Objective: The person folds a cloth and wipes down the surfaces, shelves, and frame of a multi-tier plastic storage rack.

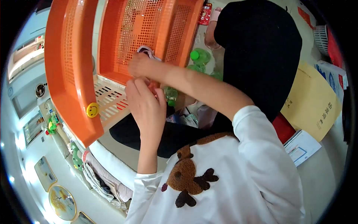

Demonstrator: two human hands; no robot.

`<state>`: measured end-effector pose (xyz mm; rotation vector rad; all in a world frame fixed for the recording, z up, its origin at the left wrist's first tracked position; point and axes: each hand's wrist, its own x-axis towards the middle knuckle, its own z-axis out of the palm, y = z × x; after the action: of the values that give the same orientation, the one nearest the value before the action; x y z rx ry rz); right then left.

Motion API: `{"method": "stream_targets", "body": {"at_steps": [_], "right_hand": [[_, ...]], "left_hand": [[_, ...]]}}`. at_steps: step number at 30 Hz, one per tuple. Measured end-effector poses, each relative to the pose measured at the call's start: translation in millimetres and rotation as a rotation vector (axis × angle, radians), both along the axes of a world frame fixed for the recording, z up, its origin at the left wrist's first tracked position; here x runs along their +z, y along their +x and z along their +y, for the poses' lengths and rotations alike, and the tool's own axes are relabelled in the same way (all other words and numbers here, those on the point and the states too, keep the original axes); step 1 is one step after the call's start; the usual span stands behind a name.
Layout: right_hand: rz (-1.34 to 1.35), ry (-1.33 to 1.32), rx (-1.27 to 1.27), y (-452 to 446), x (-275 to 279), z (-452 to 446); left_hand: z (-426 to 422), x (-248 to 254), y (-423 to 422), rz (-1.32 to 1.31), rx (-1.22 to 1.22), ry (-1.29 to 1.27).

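Observation:
My right hand (140,65) reaches across to the front of an orange mesh basket (112,44), its fingers bent and partly hidden. Against it, on the far side, lies a small white and dark thing (146,50) whose kind I cannot make out. Just below, my left hand (143,100) is closed, thumb and fingers together around a small reddish-orange thing (152,86), mostly covered. The two hands almost touch. Beside them stands a tall orange plastic rack part (72,74) with a yellow smiley sticker (92,109), and a cream slatted panel (108,98) below.
Green-capped plastic bottles (201,56) stand between the basket and my black trouser leg (257,56). A red packet (205,14) lies farther off. To the right are a yellow envelope (311,100), papers (302,147) and a white basket (320,39). Folded clothes (108,179) lie at lower left.

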<state>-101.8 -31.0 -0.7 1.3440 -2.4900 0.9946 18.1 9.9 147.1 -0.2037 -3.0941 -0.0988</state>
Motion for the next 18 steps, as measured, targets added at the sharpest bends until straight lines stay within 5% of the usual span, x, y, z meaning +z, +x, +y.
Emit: {"method": "stream_targets", "body": {"at_steps": [2, 4, 7, 8, 10, 13, 14, 15, 17, 18], "right_hand": [[0.116, -0.108, 0.019, -11, -5, 2], [-0.619, -0.045, 0.206, -30, 20, 23], [-0.673, -0.316, 0.241, -38, 23, 20], [-0.483, -0.281, 0.256, -40, 27, 9], [-0.228, -0.696, 0.370, -26, 2, -40], [0.118, -0.711, 0.005, 17, 12, -76], [-0.047, -0.580, 0.056, 17, 21, -80], [-0.207, -0.446, 0.106, 16, 28, -82], [-0.079, -0.461, -0.013, 20, 36, -79], [0.046, -0.476, -0.133, 24, 39, -78]], "left_hand": [[-6, -11, 3, -0.087, 0.128, -0.097], [-6, -22, 7, -0.045, 0.083, -0.244], [-6, -44, 9, -0.082, 0.034, -0.335], [-5, -54, 9, -0.077, 0.025, -0.357], [4, -62, 7, -0.164, 0.092, -0.441], [-20, -84, 11, -0.139, 0.010, -0.268], [-17, -79, 4, 0.049, -0.012, -0.005], [-17, -79, 4, 0.049, -0.009, -0.004], [-19, -77, 5, 0.026, 0.027, 0.007], [19, -27, -20, -0.387, 0.509, 0.236]]}}
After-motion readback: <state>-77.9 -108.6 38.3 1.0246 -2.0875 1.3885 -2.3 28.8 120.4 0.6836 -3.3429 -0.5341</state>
